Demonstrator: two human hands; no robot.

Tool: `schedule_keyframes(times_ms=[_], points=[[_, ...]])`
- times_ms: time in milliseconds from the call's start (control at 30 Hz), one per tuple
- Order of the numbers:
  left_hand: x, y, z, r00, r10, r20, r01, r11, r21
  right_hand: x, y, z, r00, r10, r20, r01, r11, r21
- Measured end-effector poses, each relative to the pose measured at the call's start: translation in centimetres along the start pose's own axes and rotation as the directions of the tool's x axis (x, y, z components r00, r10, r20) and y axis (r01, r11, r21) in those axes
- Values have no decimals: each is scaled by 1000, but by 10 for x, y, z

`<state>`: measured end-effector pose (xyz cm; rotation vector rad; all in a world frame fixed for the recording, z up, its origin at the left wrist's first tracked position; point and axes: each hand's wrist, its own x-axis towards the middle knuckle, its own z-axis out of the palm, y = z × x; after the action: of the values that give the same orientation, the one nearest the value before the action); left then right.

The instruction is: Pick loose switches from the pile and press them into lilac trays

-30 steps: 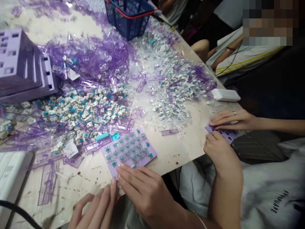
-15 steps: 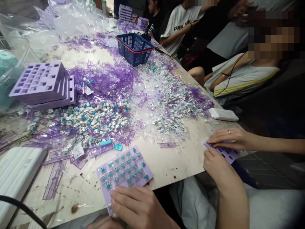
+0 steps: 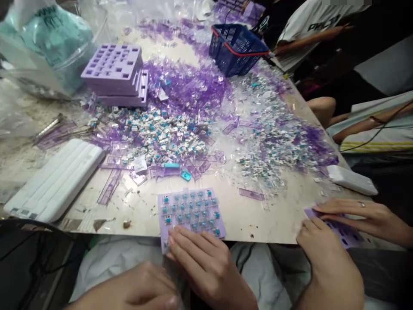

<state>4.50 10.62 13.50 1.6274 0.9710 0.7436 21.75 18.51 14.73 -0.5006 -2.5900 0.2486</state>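
Note:
A light purple board (image 3: 191,193) with rows of clear, blue-centred keyboard switches in its slots lies at the table's front edge, its near-left corner jutting past it. My right hand (image 3: 206,262) covers the board's near side, fingers together on top, thumb hidden; it appears to grip the board there. Below and to the left, my left hand (image 3: 129,286) is held over my lap, apart from the board. Its fingers are curled in, and what they hold, if anything, is hidden. Loose switches (image 3: 167,133) lie heaped beyond the board.
Stacked purple boards (image 3: 111,64), a white power-bank-like block (image 3: 58,181) and a teal bag (image 3: 48,34) stand left. A blue basket (image 3: 238,51) stands behind purple clear pieces (image 3: 193,86). At right, a co-worker's hands (image 3: 335,249) work on another purple board (image 3: 346,234).
The view has swung left, so the table contents sit further right. My left hand has come further into view. My right hand stays on the board's near side.

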Motion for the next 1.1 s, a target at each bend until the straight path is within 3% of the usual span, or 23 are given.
schedule_keyframes(times_ms=[67,167,267,400,600,667,867,1100], points=[[-6,-11,7,983,-113,-144,98,989,-112,-2,-1,-2,999,16,27,-16,1000,-1],[-13,-34,20,904,-297,-307,214,936,-278,-7,-3,-2,997,48,58,-48,999,-9],[-12,-44,28,901,-311,-302,181,903,-391,-9,-3,-2,995,58,80,-57,998,-11],[-3,-40,26,895,-335,-294,163,860,-484,-6,-1,-5,992,43,116,-44,999,10],[4,-36,21,885,-457,-86,242,611,-754,4,1,-12,984,17,176,-23,999,36],[3,-35,20,885,-459,-80,255,620,-742,5,2,-12,984,7,178,-16,999,52],[2,-30,24,879,-433,-200,225,746,-627,3,4,-8,983,43,180,-68,989,134],[7,-21,25,838,-427,-339,224,837,-500,-8,15,3,988,65,143,-97,968,233]])
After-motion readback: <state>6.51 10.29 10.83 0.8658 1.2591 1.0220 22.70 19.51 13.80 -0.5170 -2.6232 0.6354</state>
